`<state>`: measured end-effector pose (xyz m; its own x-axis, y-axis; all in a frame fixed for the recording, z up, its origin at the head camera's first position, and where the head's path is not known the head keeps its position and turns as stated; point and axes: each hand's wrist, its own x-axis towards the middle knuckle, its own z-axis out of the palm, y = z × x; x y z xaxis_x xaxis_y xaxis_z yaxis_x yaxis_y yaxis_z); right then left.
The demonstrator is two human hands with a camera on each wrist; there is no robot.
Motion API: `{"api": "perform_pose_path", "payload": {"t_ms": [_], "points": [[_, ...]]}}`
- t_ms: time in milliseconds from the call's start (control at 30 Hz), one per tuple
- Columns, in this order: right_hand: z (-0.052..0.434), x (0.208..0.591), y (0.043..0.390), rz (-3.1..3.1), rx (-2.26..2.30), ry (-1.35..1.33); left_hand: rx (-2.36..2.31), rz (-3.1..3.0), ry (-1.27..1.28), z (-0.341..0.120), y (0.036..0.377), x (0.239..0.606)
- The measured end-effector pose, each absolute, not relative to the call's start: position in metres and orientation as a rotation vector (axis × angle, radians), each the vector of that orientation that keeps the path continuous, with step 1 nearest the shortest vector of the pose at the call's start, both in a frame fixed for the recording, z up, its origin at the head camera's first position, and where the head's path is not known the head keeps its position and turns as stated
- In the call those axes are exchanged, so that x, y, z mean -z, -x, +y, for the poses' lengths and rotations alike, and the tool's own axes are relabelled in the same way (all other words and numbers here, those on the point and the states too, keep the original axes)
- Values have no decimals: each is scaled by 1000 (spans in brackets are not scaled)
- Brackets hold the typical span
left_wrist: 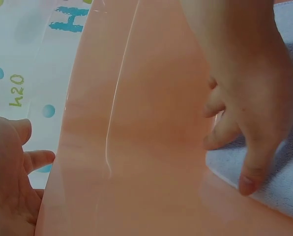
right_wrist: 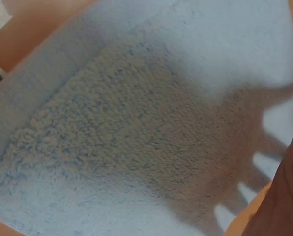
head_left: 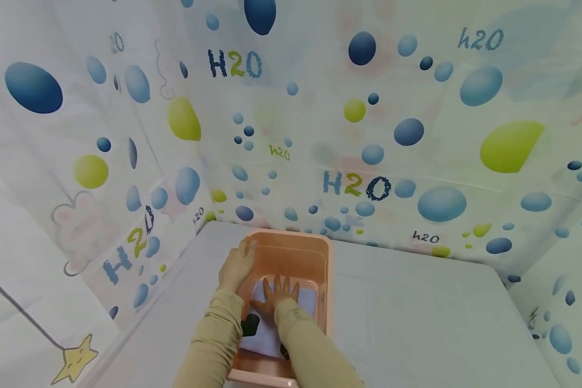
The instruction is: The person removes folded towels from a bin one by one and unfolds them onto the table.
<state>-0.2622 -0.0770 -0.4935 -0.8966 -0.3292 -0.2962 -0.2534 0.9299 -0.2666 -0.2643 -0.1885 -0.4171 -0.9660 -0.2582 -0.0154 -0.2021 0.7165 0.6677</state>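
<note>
A folded light blue towel (head_left: 307, 302) lies flat on the bottom of a peach-coloured plastic bin (head_left: 296, 248). My right hand (head_left: 278, 295) is inside the bin with its fingers spread over the towel. Outside the bin's left wall is my left hand (head_left: 236, 267), its fingers extended and touching the wall near the rim. The left wrist view has the left hand (left_wrist: 11, 172) against the bin's outer edge and the right hand (left_wrist: 252, 93) over the towel. The towel's looped pile fills most of the right wrist view, with the right hand's shadow falling across it.
Under the bin is a white table (head_left: 417, 312), extending widely to the right. Curtains (head_left: 315, 129) printed with blue and green drops and "H2O" enclose the back and sides. Dark wrist devices (head_left: 250, 325) sit at both cuffs.
</note>
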Motion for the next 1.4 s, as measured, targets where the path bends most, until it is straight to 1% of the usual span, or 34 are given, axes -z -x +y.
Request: {"api": "perform_pose_path", "payload": {"t_ms": [200,400,767,1200,1400], "points": [[-75,495,257,2747,299,430,1070,-2852,-381,-187,262,417],[-77,504,260,2727,343,480,1053,-2852,-408,-187,261,419],[-81,519,264,2728,343,498,1010,-2884,-375,-187,261,421],[-77,499,265,2778,390,526,1021,-2888,-377,-187,266,417],[-81,516,274,2776,337,569,1011,-2890,-382,-188,266,417]]}}
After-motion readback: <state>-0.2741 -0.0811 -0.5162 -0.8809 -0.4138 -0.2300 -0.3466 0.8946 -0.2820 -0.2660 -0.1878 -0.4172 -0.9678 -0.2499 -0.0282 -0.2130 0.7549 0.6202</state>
